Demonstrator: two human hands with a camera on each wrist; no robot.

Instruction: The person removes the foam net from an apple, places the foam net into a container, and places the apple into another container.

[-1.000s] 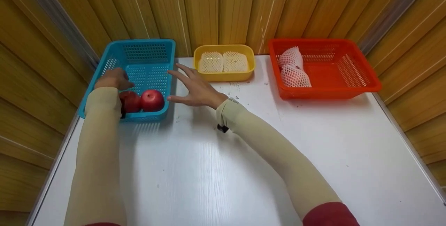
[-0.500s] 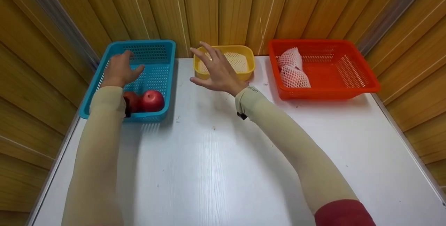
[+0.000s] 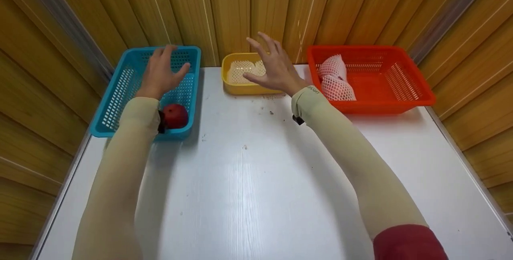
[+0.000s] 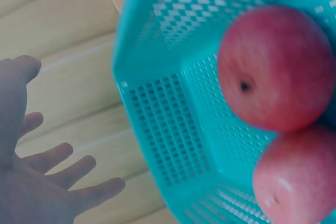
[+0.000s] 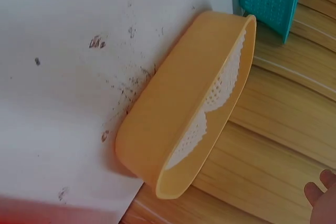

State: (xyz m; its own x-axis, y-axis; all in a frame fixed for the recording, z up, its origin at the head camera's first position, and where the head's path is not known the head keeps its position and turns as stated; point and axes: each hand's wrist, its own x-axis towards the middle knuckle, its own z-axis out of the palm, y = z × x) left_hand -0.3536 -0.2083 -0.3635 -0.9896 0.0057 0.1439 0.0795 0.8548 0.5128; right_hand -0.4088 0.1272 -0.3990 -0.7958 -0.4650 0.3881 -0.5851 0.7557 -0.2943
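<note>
My left hand (image 3: 158,73) hovers over the blue basket (image 3: 110,107), its fingers spread and holding nothing. A red apple (image 3: 175,116) shows at that basket's front right. The left wrist view has two apples, the nearer apple (image 4: 278,69) touching the second apple (image 4: 296,177); my wrist hides one in the head view. My right hand (image 3: 278,69) is raised, fingers apart and nothing in them, overlapping the right side of the small yellow basket (image 3: 248,89). White foam net sleeves (image 3: 240,71) lie inside that yellow basket. At the right wrist view's edge, only fingertips of the right hand (image 5: 325,198) show.
On the right stands a red basket (image 3: 376,107) with two net-wrapped fruits (image 3: 337,88) along its left side. Wood-patterned panels (image 3: 232,11) close off the back and sides of the white table (image 3: 240,188). Small dark specks (image 3: 271,112) mark the tabletop.
My left hand has risen from inside the blue basket and shifted right and away from me, its fingers opening. My right hand has moved from beside the blue basket rightward past the yellow one.
</note>
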